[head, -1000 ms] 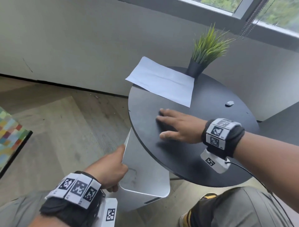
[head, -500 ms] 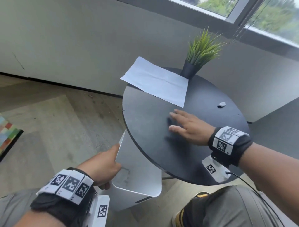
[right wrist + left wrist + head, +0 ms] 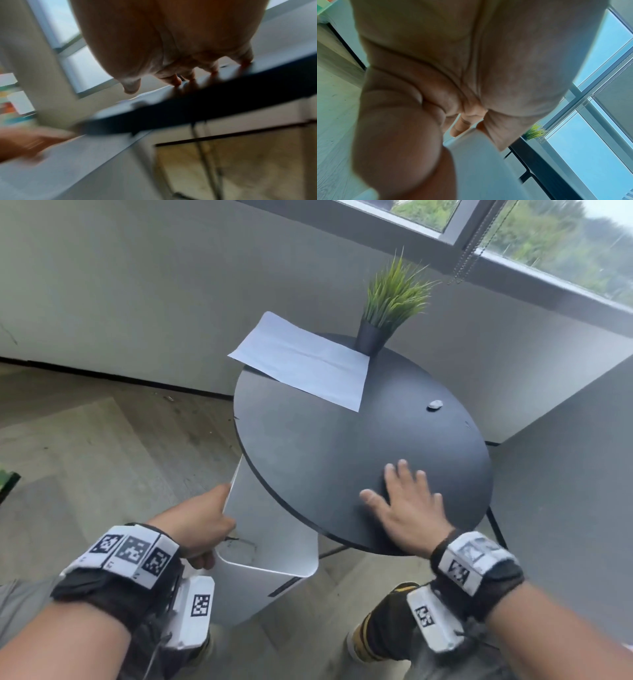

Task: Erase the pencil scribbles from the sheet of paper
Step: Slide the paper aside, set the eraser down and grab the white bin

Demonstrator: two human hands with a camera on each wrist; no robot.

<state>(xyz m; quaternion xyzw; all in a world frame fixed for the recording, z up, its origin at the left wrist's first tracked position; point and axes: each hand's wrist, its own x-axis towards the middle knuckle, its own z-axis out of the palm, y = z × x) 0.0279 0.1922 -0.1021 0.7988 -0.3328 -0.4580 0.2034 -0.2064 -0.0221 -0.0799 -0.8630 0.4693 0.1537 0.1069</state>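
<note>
My left hand grips a white sheet of paper by its left edge, held curled just below the near left rim of the round black table. Faint pencil scribbles show on the sheet beside my thumb. In the left wrist view my fingers curl over the sheet's edge. My right hand lies flat on the table near its front edge, fingers spread and holding nothing. A small grey-white eraser lies on the table's right side, away from both hands.
A second white sheet lies at the table's far left and overhangs the rim. A potted green grass plant stands at the back. A grey wall and a window run behind the table. Wooden floor lies to the left.
My right hand has slid flat across the table from its left-middle part to the near right edge. My left hand keeps its hold on the scribbled sheet beside the table.
</note>
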